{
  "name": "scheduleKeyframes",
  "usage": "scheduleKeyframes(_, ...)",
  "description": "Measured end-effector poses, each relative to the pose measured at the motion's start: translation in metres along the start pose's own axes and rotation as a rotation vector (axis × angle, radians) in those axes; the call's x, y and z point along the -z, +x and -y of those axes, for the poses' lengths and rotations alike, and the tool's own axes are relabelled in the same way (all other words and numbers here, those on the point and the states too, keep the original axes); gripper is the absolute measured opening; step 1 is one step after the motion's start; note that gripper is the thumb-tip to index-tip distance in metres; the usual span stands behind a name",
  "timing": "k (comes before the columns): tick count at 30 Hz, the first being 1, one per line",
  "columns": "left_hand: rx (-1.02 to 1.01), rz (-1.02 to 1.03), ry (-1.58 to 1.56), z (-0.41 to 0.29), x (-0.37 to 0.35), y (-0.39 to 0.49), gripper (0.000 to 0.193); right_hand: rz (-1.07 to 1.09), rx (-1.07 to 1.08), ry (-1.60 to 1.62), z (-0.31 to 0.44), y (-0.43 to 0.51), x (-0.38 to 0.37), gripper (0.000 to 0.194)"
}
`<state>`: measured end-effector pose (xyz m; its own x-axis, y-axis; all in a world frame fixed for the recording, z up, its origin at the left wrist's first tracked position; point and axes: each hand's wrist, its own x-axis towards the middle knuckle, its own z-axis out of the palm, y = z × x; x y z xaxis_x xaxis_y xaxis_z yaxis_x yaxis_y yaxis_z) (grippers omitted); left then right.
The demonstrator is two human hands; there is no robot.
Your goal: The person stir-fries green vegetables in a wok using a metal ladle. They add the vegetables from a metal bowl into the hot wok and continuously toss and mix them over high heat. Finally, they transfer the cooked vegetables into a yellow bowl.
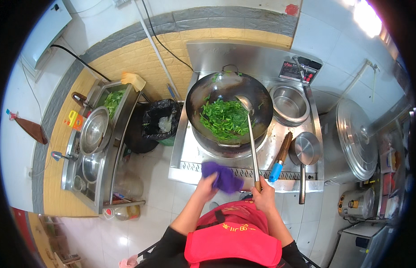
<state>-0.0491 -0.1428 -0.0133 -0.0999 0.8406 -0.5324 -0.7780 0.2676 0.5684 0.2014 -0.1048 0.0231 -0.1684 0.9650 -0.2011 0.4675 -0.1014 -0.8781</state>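
A large black wok [258, 87] sits on the steel cooking range [191, 157] before me, with chopped green vegetables [224, 119] heaped in it. My right hand [264, 196] grips the wooden end of a long-handled metal ladle [253, 144]. The ladle's bowl rests inside the wok, against the right side of the greens. In my left hand [207, 188] is a bunched purple cloth [223, 177], blurred, held just over the range's front edge and below the wok's near handle [228, 145].
Right of the wok stand a steel pot [290, 104], a wooden-handled brush-like tool [282, 149] and a saucepan [305, 149] whose handle overhangs the edge. A tall lidded pot [355, 140] is farther right. Left are a lined bin [161, 122] and a steel sink [110, 167] holding a basin [95, 130].
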Motion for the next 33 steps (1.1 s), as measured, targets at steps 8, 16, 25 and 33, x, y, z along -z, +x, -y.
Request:
scheduleKeyframes(8, 0.386, -0.455, -0.140, 0.114, 0.134, -0.067, 0.032, 0.120, -0.108, -0.018, 0.023, 0.049, 0.024, 0.040)
scheduleKeyframes(16, -0.039, -0.618, -0.781, 0.187, 0.133, 0.078, 0.038, 0.198, 0.231, -0.209, 0.036, 0.073, 0.051, 0.067)
scheduleKeyframes(25, -0.260, -0.392, -0.813, 0.170, 0.126, 0.111, 0.056, 0.089, -0.146, -0.153, -0.019, 0.030, 0.134, 0.060)
scheduleKeyframes(33, -0.274, -0.503, -0.576, 0.142, 0.117, 0.108, 0.052, -0.437, -0.093, -0.516, -0.097, -0.001, 0.146, 0.065)
